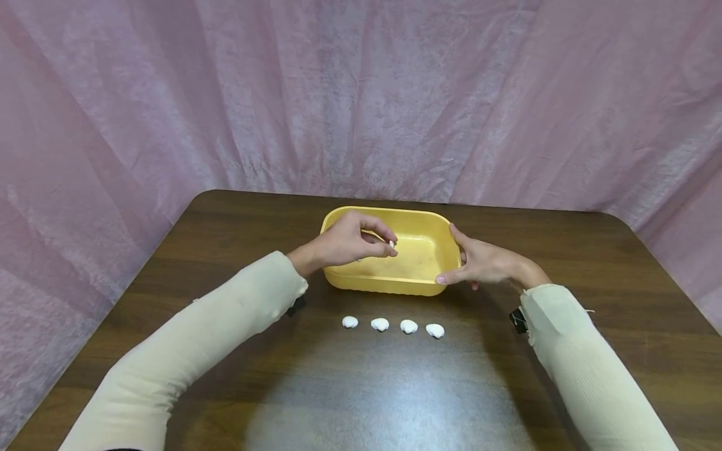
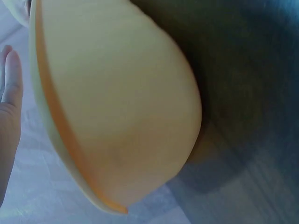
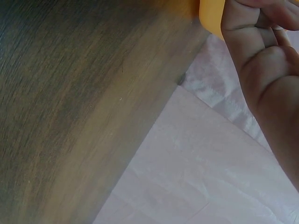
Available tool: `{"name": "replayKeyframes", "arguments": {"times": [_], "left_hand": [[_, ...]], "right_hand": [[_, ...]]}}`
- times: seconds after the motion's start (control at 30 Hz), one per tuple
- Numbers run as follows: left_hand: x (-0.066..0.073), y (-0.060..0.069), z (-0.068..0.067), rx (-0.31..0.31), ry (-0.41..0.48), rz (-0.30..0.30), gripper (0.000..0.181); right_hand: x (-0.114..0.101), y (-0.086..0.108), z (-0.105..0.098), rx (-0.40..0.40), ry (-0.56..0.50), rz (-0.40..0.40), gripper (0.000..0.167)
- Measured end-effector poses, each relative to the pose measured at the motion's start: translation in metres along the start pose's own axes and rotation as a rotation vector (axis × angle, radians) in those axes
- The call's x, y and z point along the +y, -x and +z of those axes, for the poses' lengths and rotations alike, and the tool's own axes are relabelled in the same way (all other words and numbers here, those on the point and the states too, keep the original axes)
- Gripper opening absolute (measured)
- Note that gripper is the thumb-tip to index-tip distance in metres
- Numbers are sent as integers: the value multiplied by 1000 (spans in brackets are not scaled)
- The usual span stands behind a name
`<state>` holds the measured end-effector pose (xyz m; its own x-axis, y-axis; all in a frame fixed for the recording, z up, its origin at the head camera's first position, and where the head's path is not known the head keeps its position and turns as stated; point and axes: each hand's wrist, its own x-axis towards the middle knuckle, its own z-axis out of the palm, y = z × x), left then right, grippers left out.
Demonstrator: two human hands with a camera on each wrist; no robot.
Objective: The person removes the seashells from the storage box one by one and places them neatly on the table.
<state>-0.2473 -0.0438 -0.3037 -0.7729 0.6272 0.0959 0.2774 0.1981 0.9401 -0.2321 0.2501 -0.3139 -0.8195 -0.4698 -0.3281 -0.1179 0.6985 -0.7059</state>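
Note:
Over the yellow plastic basin [image 1: 389,286], my left hand [image 1: 352,241] pinches a small white seashell [image 1: 392,244] between thumb and fingertips; most of the shell is covered. My right hand [image 1: 479,262] grips the basin's right end, its thumb at the front rim and the other fingers around the outer wall. In the left wrist view the basin's side [image 2: 121,93] fills the middle, with part of the left hand [image 2: 10,93] at the edge. A row of several white seashells [image 1: 380,324] lies in front of the basin. Something small and white shows inside, below the left hand.
The basin stands on a dark brown wooden table [image 1: 237,388] with rounded far corners. A pink velvety curtain [image 1: 361,100] hangs behind the table's far edge and down both sides. Light glares on the tabletop near the front.

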Motion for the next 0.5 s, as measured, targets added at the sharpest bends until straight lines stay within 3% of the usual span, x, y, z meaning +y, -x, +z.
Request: {"name": "replayKeyframes", "arguments": {"times": [0.23,0.5], "left_hand": [[0,7,8,23,165,5,13],[3,17,18,51,162,4,13]], "right_hand": [[1,0,1,8,-26,5,126],[-1,1,-1,10,-5,7,125]]}}
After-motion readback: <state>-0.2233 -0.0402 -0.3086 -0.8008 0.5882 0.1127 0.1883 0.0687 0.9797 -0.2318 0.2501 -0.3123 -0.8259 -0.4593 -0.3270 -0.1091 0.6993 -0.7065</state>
